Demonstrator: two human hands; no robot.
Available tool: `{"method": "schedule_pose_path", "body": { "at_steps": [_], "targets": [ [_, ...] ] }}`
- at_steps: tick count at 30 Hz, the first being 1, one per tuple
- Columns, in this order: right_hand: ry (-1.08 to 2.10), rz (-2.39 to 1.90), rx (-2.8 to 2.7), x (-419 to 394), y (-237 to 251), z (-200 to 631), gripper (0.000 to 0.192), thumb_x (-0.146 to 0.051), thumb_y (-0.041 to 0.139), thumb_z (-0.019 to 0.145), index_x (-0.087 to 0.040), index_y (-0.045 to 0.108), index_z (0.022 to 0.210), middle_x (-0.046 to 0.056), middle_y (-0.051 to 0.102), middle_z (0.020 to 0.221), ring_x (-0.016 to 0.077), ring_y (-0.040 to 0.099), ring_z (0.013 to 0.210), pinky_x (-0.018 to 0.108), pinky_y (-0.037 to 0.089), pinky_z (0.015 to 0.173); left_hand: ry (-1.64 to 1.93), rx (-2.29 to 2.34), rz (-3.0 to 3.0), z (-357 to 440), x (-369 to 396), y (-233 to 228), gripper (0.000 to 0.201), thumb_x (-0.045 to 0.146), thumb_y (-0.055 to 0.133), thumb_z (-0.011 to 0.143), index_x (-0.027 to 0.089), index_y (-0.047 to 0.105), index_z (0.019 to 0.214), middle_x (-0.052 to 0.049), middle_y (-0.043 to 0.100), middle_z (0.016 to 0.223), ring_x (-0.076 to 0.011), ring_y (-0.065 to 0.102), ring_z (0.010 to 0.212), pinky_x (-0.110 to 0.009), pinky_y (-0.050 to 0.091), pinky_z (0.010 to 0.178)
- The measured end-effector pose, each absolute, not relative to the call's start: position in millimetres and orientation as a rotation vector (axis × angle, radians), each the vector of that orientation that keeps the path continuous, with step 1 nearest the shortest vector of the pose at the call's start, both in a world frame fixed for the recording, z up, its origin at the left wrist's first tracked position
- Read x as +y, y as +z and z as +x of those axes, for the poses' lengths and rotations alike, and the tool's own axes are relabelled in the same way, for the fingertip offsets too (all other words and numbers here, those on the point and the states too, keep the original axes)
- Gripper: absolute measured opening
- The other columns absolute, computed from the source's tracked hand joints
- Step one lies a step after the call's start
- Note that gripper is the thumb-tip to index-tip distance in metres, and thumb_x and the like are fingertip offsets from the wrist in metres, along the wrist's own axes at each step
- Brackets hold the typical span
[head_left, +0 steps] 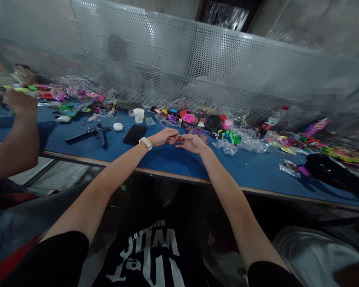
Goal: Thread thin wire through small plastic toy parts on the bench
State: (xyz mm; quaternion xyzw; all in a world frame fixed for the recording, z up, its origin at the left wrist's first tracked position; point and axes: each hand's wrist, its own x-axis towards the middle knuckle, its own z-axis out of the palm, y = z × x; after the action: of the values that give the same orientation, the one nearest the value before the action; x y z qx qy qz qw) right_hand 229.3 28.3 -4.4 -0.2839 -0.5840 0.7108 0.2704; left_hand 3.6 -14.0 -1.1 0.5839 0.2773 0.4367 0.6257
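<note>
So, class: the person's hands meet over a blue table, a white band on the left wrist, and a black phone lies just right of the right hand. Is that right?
One detail is wrong. In the head view the black phone lies left of the left hand, beside the white band, not right of the right hand. The hands do meet over the blue table.

Tiny item between hands [176,139], too small

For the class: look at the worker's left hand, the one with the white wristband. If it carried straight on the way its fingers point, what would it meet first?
The left hand points rightward at the right hand; their fingertips already seem to meet over the blue table, so it would likely meet the right hand first. Anything tiny pinched between them is too small to tell.
</note>
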Motion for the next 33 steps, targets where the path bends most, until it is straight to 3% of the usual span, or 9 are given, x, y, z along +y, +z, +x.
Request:
{"method": "schedule_pose_path", "body": {
  "at_steps": [3,7,12,21,33],
  "targets": [
    [1.782,-0.775,-1.637,28.9,-4.9,225.9,0.028,-0.048,0.090,0.080,-0.023,0.082,0.089,0.010,0.088,0.096,0.0283,0.082,0.096,0.042,0.066,0.093,1.018,0.640,1.346,4.4,-14.6,-1.3,0.052,0.044,0.086,0.113,0.015,0.071,0.073,0.006,0.039,0.062,-0.0086,0.036,0.053,-0.021,0.042,0.055],
    [1.174,-0.793,-1.798,29.8,-7.7,221.4,0.029,-0.047,0.094,0.071,-0.026,0.077,0.081,0.001,0.081,0.083,0.0222,0.070,0.081,0.035,0.058,0.080,1.106,0.677,1.332,6.4,-14.8,-2.0,0.054,0.048,0.077,0.118,0.016,0.069,0.075,0.007,0.038,0.062,-0.0087,0.036,0.053,-0.020,0.045,0.058],
    [0.614,-0.802,-1.921,23.6,-10.1,220.2,0.014,-0.040,0.082,0.083,-0.027,0.084,0.086,0.006,0.085,0.088,0.0271,0.071,0.079,0.042,0.058,0.082,1.139,0.731,1.330,7.9,-11.1,-5.7,0.053,0.048,0.072,0.121,0.017,0.068,0.079,0.007,0.040,0.063,-0.0085,0.036,0.053,-0.020,0.044,0.059],
    [0.403,-0.897,-1.988,19.9,-13.4,214.1,0.010,-0.027,0.081,0.086,-0.028,0.089,0.092,0.010,0.092,0.100,0.0353,0.082,0.092,0.049,0.064,0.100,1.189,0.784,1.441,6.4,-1.3,-13.8,0.055,0.056,0.071,0.120,0.019,0.066,0.079,0.005,0.043,0.065,-0.0111,0.038,0.058,-0.023,0.041,0.060],
    [0.062,-1.015,-2.183,19.2,-14.0,207.3,0.023,-0.016,0.069,0.101,-0.019,0.091,0.104,0.015,0.092,0.104,0.0330,0.084,0.098,0.041,0.061,0.095,1.161,0.914,1.606,3.2,0.1,-13.4,0.048,0.044,0.058,0.124,0.019,0.064,0.084,0.004,0.048,0.070,-0.0131,0.045,0.063,-0.025,0.041,0.065]
  ]
}}
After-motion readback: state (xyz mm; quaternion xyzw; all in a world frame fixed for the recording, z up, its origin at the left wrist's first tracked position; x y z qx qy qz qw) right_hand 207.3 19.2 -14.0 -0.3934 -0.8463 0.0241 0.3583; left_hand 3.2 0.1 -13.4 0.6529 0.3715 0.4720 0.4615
